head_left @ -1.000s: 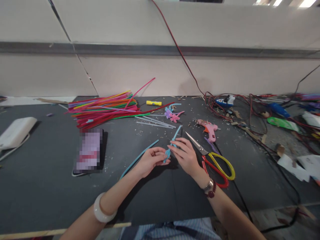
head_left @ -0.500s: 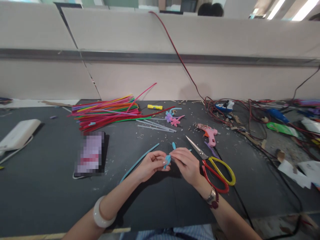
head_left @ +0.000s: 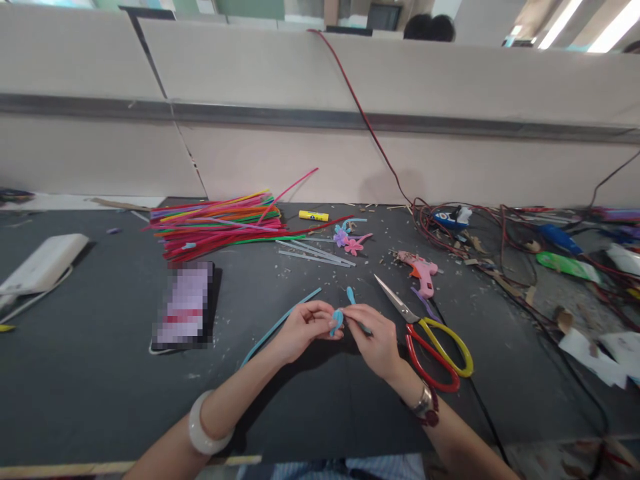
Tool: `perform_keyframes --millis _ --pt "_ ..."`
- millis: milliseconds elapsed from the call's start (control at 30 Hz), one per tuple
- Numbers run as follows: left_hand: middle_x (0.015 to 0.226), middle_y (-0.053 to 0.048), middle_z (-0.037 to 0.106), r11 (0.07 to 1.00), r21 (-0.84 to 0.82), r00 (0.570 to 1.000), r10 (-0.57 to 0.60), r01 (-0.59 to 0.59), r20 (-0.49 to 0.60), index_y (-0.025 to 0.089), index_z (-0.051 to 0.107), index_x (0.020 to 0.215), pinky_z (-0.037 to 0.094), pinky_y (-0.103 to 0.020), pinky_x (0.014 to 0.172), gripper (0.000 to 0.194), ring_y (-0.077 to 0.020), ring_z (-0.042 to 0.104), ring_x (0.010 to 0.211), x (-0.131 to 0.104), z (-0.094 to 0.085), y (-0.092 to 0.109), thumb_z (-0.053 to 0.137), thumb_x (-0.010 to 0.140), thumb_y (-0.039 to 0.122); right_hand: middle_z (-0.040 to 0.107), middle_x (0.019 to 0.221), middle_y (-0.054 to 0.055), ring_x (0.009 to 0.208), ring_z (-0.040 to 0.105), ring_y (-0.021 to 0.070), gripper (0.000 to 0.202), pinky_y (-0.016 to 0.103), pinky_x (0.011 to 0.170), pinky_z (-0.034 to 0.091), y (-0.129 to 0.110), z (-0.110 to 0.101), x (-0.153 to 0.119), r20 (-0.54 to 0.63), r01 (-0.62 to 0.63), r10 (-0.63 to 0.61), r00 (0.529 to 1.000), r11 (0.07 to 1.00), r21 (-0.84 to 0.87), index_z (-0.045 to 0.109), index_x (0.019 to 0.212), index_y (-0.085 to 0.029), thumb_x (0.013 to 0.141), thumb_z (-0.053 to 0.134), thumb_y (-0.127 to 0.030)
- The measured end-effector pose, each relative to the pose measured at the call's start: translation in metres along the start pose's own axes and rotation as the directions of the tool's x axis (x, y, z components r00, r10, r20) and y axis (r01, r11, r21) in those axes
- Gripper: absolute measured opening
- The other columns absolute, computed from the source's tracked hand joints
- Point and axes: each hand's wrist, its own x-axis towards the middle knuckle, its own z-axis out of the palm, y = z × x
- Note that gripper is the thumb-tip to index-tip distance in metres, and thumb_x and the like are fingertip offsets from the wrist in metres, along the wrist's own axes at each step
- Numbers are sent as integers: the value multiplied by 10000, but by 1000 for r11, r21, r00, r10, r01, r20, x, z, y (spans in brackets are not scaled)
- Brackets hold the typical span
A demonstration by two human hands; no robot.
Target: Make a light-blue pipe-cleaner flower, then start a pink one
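Pinched between the thumb and fingers of my left hand [head_left: 306,330] is a small, folded light-blue pipe cleaner [head_left: 337,321]. My right hand [head_left: 377,337] closes thumb and fingertips on its upper right edge; the exact contact is partly hidden by the fingers. Just beyond my right fingers shows a narrow blue loop [head_left: 351,295], its lower part hidden. A straight blue pipe cleaner [head_left: 280,322] lies beside my left hand and forearm. To the right of my right hand rest open scissors [head_left: 411,317] with one red and one yellow handle.
Farther back lie a bundle of coloured pipe cleaners [head_left: 220,223], a yellow glue tube [head_left: 313,216], translucent sticks [head_left: 315,252] and small flowers [head_left: 353,247]. A pink glue gun [head_left: 424,273] sits behind the scissors. A phone [head_left: 185,303] is left; tangled cables [head_left: 435,230] and scraps are right.
My right fingers have shifted slightly on the blue piece, and more of it shows between my hands. The whole view has moved a little; the things on the table stay put.
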Motion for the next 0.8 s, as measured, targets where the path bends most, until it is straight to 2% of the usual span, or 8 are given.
perform_keyframes --millis 533,667,800 --pt "643 -19 648 999 11 997 32 -32 -75 113 592 732 510 -275 633 206 -129 626 577 -1 4 -2 719 596 204 623 804 46 749 584 163 165 298 687 475 -3 5 -3 -42 -171 176 983 980 106 629 850 -223 772 511 -138" --pt "636 -16 646 999 -26 995 45 -48 -87 115 585 735 513 -274 633 212 -126 623 570 -1 5 -3 722 591 188 611 810 47 754 581 160 158 293 691 478 -3 8 -6 -45 -239 251 967 954 183 633 844 -223 773 516 -143" --pt "648 -12 647 998 -19 991 51 -54 -126 121 587 728 509 -273 643 200 -133 629 592 -1 6 -2 719 593 188 595 835 47 775 576 158 159 289 696 482 -3 11 -6 5 -304 316 949 909 286 637 855 -233 779 516 -162"
